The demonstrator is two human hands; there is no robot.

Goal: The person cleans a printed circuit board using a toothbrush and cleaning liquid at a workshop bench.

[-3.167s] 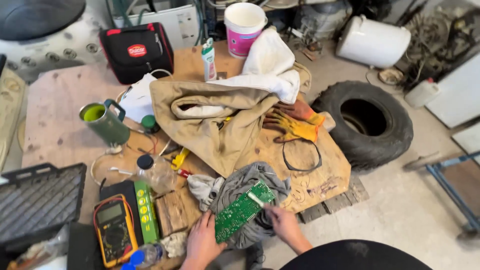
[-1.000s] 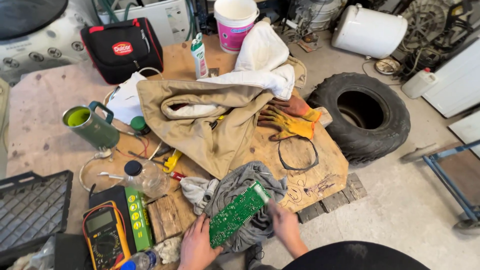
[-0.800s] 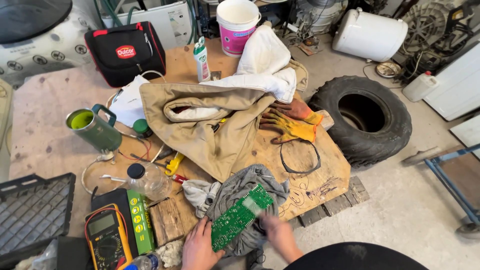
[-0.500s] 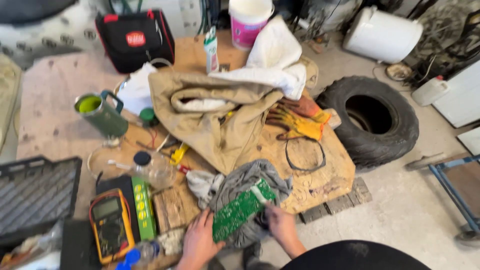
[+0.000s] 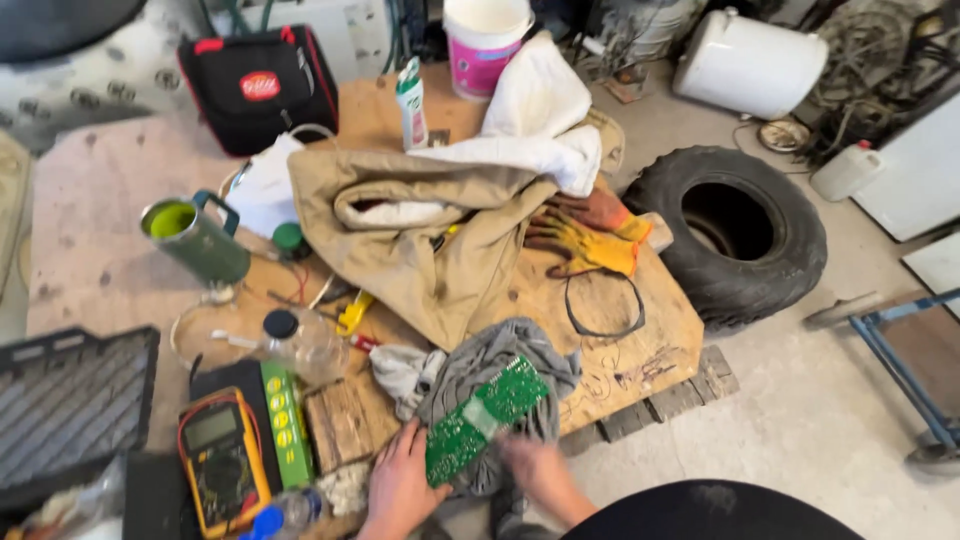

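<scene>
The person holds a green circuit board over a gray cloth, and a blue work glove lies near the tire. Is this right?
Not quite. In the head view the work glove near the tire is orange and yellow, not blue. The green circuit board over the gray cloth is right.

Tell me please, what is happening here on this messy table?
A person holds a green circuit board over a grey cloth at the near edge of a wooden worktop. The left hand grips the board's lower end; the right hand, blurred, is at its lower right edge. Nearby lie a yellow multimeter, a tan jacket and orange work gloves. A tyre stands beside the table.
</scene>
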